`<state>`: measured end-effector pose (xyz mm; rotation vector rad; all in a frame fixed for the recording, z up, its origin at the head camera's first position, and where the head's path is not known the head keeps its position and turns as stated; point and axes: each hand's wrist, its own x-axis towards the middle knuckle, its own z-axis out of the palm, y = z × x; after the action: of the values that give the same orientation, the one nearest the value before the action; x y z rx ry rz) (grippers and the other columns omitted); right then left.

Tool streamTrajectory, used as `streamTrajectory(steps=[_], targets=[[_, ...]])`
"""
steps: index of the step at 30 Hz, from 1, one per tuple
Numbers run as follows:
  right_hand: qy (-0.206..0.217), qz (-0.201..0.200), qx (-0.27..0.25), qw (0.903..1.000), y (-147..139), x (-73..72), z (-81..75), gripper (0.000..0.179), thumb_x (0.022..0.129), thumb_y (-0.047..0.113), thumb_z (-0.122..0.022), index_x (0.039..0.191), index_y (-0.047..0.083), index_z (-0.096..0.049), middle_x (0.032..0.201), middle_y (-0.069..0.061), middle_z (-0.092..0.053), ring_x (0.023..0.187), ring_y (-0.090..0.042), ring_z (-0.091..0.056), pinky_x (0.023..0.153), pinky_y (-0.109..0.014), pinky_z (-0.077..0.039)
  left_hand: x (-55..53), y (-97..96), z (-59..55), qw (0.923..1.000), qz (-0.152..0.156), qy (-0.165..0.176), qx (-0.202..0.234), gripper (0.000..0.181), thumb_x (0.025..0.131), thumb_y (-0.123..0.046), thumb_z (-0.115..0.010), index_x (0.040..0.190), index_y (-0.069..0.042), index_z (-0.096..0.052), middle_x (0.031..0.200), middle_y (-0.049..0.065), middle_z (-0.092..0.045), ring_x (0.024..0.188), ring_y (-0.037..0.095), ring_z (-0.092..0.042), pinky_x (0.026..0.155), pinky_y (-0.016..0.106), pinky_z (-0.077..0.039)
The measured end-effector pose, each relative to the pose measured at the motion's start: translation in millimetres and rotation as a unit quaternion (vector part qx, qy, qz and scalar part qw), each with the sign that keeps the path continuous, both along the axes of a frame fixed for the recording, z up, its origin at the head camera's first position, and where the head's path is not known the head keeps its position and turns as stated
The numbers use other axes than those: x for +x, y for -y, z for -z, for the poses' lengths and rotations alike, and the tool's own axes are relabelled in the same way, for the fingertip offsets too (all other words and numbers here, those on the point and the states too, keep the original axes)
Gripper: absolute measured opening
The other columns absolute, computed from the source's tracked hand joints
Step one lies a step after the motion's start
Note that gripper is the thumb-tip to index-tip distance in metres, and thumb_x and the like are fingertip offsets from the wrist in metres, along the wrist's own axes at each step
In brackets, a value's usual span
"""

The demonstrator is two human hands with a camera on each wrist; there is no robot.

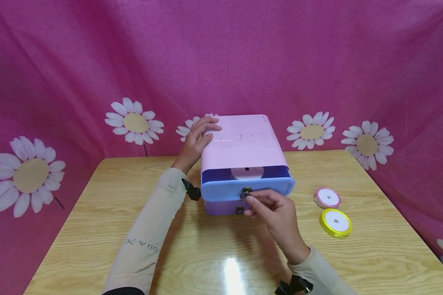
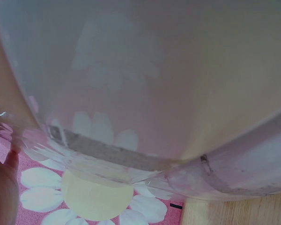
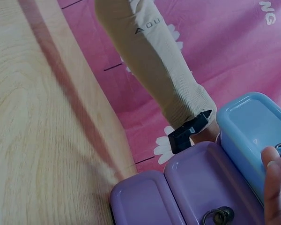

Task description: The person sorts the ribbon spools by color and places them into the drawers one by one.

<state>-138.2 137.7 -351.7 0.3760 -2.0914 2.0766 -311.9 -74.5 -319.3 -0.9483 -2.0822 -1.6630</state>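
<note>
A small drawer cabinet [image 1: 243,139] with a pink top stands near the middle of the table. Its blue top drawer [image 1: 218,191] is pulled partly out, and a white-faced ribbon spool [image 1: 249,173] shows inside. My right hand [image 1: 277,217] pinches the drawer's dark ring pull [image 1: 245,191] between thumb and fingers. On the cabinet's left top edge my left hand [image 1: 197,141] rests with fingers extended over the pink surface. Beneath the blue one, two purple drawers [image 3: 201,178] are seen in the right wrist view. The cabinet's side fills most of the left wrist view.
To the right on the wooden table [image 1: 107,205] lie a pink ribbon spool [image 1: 327,197] and a yellow ribbon spool [image 1: 336,223], close together. A pink cloth [image 1: 221,57] with white daisies hangs behind the table and along its sides.
</note>
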Motion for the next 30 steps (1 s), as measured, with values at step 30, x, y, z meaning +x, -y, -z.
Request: streamTrajectory(steps=[30], targets=[[-0.009,0.001,0.0,1.0,2.6,-20.4,-2.4,0.021,0.084,0.011,-0.062,0.097,-0.005,-0.062,0.088,-0.03,-0.063,0.067,-0.035,-0.064,0.062,-0.046,-0.052,1.2,0.0,-1.0,0.9999,-0.006,-0.013,-0.007,0.027,0.086,-0.003,-0.044,0.107,0.001,-0.06,0.129,0.014,-0.045,0.13,0.025,-0.025,0.107,0.037,-0.02]])
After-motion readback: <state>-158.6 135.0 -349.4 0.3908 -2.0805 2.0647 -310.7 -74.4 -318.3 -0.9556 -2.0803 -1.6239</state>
